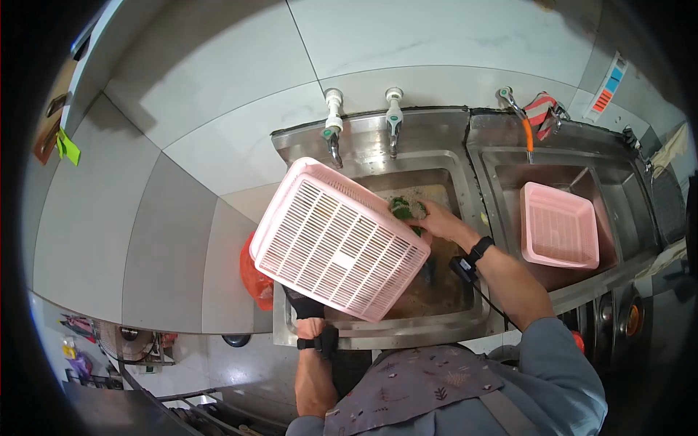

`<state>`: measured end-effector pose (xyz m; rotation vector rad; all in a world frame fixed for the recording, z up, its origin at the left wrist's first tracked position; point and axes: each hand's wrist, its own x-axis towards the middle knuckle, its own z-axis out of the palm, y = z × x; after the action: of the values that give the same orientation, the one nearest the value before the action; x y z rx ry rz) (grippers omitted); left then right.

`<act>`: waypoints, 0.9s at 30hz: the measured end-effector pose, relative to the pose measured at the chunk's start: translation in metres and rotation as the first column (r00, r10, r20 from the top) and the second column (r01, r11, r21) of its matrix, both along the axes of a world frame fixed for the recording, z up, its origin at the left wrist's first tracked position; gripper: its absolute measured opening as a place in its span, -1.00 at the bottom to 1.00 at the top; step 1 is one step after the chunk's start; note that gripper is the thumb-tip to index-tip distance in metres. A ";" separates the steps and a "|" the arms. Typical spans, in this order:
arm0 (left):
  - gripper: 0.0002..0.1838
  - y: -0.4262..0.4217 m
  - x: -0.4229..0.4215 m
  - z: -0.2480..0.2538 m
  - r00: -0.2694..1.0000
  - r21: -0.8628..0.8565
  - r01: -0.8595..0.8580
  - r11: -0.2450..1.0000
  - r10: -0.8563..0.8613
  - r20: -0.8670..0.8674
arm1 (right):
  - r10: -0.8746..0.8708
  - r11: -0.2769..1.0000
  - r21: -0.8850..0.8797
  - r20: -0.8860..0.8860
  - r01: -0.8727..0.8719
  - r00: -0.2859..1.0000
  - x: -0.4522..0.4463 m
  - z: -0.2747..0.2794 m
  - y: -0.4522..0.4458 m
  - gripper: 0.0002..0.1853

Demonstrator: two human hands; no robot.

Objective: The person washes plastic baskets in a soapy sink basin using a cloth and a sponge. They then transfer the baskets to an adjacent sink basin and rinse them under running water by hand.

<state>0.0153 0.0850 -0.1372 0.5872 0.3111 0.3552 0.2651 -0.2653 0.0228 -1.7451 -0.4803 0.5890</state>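
From where I stand, the far left has a bright green tag (68, 147) hanging beside the pale tiled wall (182, 109). Farther along, a red bag (256, 275) shows next to the steel sink (407, 338), partly hidden by the big pink basket (294, 240). Below the basket's lower left side comes the left hand (308, 308), dark material over it and a black strap at the wrist; its fingers are out of sight behind the plastic, so I can't tell whether they grasp it or simply lie against it. The basket is tilted over the basin, slatted base turned up towards me, its length slanting from upper left to lower right. Two taps (393, 120) stand behind it, and murky water lies in the basin below. At the basket's upper right side is a green and pale clump (406, 208), and the right hand (438, 221) has its fingers curled onto that, the clump at the fingertips and the basket's edge just beside them; whether they touch the edge too, I can't make out. That wrist wears a black band (480, 248), with a small dark box (462, 269) near it. Past the arm, an orange spout (528, 138) hangs over the next sink, where a smaller pink basket (560, 227) sits, well apart from both hands
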 end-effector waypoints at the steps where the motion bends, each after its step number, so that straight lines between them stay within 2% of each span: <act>1: -0.27 -0.004 0.002 0.006 1.000 -0.014 0.011 1.000 -0.011 0.021 | -0.007 1.000 0.002 -0.006 0.007 1.000 0.003 -0.001 0.001 -0.52; 2: -0.26 -0.009 0.005 0.017 0.998 -0.034 0.030 0.999 -0.029 0.050 | -0.013 1.000 0.004 -0.012 0.013 1.000 0.005 -0.001 0.002 -0.52; 4: -0.26 -0.017 0.011 0.039 0.993 -0.060 0.068 0.996 -0.061 0.105 | -0.013 0.998 0.055 0.184 0.003 0.983 0.014 -0.009 0.000 -0.46; 5: -0.26 -0.017 0.014 0.053 0.988 -0.072 0.088 0.994 -0.078 0.130 | -0.011 0.998 0.059 0.186 0.000 0.983 0.015 0.000 -0.001 -0.46; 7: -0.26 -0.013 0.019 0.079 0.978 -0.080 0.121 0.989 -0.105 0.181 | 0.020 1.000 -0.007 0.288 -0.018 0.957 0.015 0.030 -0.001 -0.46; 10: -0.25 0.012 0.024 0.099 0.985 -0.037 0.067 0.997 -0.060 0.161 | 0.054 0.997 -0.065 0.336 -0.034 0.940 0.038 0.024 -0.009 -0.48; 12: -0.26 0.048 0.020 0.090 0.999 0.064 -0.030 0.998 0.027 0.040 | 0.122 0.992 -0.075 0.354 -0.101 0.927 0.036 0.051 -0.014 -0.49; 14: -0.31 0.068 0.017 0.099 0.959 0.362 -0.175 0.915 0.242 -0.147 | 0.218 0.975 -0.135 0.384 -0.178 0.897 0.035 0.072 -0.017 -0.51; 15: -0.35 0.072 0.015 0.108 0.909 0.539 -0.212 0.815 0.367 -0.198 | 0.216 0.975 -0.134 0.385 -0.178 0.897 0.034 0.080 -0.017 -0.51; 16: -0.47 0.074 0.010 0.117 0.913 0.793 -0.214 0.571 0.406 -0.045 | 0.248 0.969 -0.122 0.408 -0.217 0.879 0.031 0.087 -0.016 -0.53; 17: -0.58 0.047 0.019 0.163 0.903 0.873 -0.204 0.444 0.430 -0.008 | 0.278 0.961 -0.111 0.431 -0.255 0.859 0.027 0.096 -0.016 -0.55; 18: -0.62 0.016 0.024 0.200 0.875 0.977 -0.152 0.149 0.480 0.063 | 0.277 0.961 -0.112 0.426 -0.254 0.861 0.023 0.105 -0.013 -0.55; 19: -0.64 -0.010 0.031 0.227 0.853 0.984 -0.073 -0.161 0.502 0.145 | 0.305 0.952 -0.137 0.438 -0.273 0.845 0.020 0.114 -0.009 -0.57; 21: -0.66 -0.034 0.052 0.256 0.881 0.853 -0.306 -0.424 0.214 0.422 | 0.331 0.944 -0.161 0.451 -0.289 0.829 0.023 0.114 -0.003 -0.58; 23: -0.67 -0.067 0.067 0.299 0.943 0.830 -0.231 -0.508 0.094 0.320 | 0.319 0.947 -0.163 0.547 -0.276 0.774 0.035 0.096 0.001 -0.60; 25: -0.68 -0.079 0.096 0.314 0.944 0.839 -0.249 -0.485 0.073 0.322 | 0.341 0.940 -0.210 0.511 -0.271 0.789 0.034 0.097 0.000 -0.53; 27: -0.66 -0.092 0.124 0.322 0.959 0.748 -0.216 -0.628 0.007 0.283 | 0.230 0.967 -0.065 0.636 -0.245 0.736 0.025 0.105 -0.005 -0.60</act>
<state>0.1389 -0.0072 0.1844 2.6841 -0.3112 1.0126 0.2898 -0.2700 0.1275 -1.8530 -1.2050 0.1301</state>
